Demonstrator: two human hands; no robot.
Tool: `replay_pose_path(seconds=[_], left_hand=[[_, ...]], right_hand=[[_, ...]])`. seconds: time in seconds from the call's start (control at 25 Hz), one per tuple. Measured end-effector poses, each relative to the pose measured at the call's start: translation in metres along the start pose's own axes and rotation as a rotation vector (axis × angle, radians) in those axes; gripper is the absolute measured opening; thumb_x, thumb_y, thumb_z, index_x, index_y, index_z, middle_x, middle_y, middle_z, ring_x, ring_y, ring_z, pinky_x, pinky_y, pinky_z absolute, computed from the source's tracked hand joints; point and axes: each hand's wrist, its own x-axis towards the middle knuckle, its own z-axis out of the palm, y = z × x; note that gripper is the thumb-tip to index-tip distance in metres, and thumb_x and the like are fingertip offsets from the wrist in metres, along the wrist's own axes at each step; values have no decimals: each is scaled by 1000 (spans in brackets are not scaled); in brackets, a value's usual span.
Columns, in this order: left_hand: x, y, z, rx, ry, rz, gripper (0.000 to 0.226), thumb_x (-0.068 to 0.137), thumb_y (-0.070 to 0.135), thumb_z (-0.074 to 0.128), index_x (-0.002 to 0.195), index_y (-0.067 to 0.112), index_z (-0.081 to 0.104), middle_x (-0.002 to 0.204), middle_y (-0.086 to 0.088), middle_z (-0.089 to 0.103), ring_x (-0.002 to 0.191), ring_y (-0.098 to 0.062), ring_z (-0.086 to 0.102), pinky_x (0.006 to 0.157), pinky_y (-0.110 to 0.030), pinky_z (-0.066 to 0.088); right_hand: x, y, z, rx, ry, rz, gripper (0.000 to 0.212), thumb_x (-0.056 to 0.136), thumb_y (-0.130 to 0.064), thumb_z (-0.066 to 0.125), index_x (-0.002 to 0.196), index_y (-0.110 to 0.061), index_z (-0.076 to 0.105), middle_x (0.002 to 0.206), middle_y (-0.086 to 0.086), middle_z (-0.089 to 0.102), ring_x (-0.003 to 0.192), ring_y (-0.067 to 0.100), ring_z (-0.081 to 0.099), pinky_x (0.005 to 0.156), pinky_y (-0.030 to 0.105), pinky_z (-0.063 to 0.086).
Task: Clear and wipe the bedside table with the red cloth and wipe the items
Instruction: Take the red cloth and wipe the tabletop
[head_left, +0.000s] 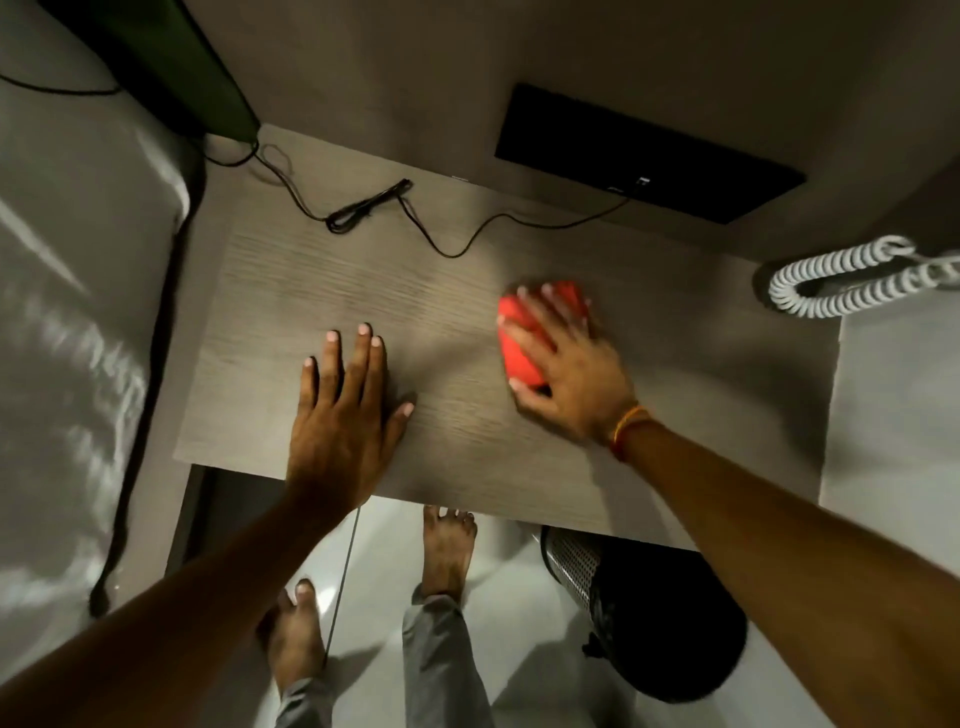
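Observation:
The bedside table (457, 270) has a pale wood-grain top. A folded red cloth (524, 340) lies on its right half. My right hand (566, 369) presses flat on the cloth, fingers spread over it and slightly blurred. My left hand (345, 400) rests palm down on the bare tabletop left of the cloth, fingers apart, holding nothing. A thin black cable (447, 244) with a bundled loop lies along the back of the table.
A black panel (649, 156) is on the wall behind the table. A white coiled phone cord (852, 280) sits at the right. The bed (67, 338) is to the left. A perforated metal bin (639, 603) stands on the floor beside my bare feet.

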Motion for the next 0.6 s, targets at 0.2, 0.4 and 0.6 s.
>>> replay_pose_path(seconds=[0.2, 0.4, 0.6], left_hand=[[6, 4, -3, 98, 17, 104, 77, 105, 54, 29, 161, 4, 16, 171, -17, 11, 158, -37, 9, 126, -56, 16], [24, 27, -7, 138, 28, 103, 78, 105, 59, 26, 162, 8, 13, 171, -17, 10, 158, -36, 12, 125, -58, 14], [47, 74, -7, 133, 31, 219, 74, 105, 59, 21, 163, 14, 11, 172, -12, 7, 158, -33, 10, 125, -59, 13]], right_hand=[[49, 25, -5, 145, 114, 246, 69, 91, -61, 49, 154, -35, 37, 169, 0, 20, 157, 28, 12, 122, 62, 16], [-81, -15, 16, 229, 15, 187, 69, 98, -59, 46, 159, -35, 25, 172, -2, 8, 159, 24, -1, 123, 65, 13], [-138, 41, 21, 133, -7, 151, 72, 93, -55, 53, 158, -36, 29, 171, -1, 15, 159, 26, 6, 121, 65, 15]])
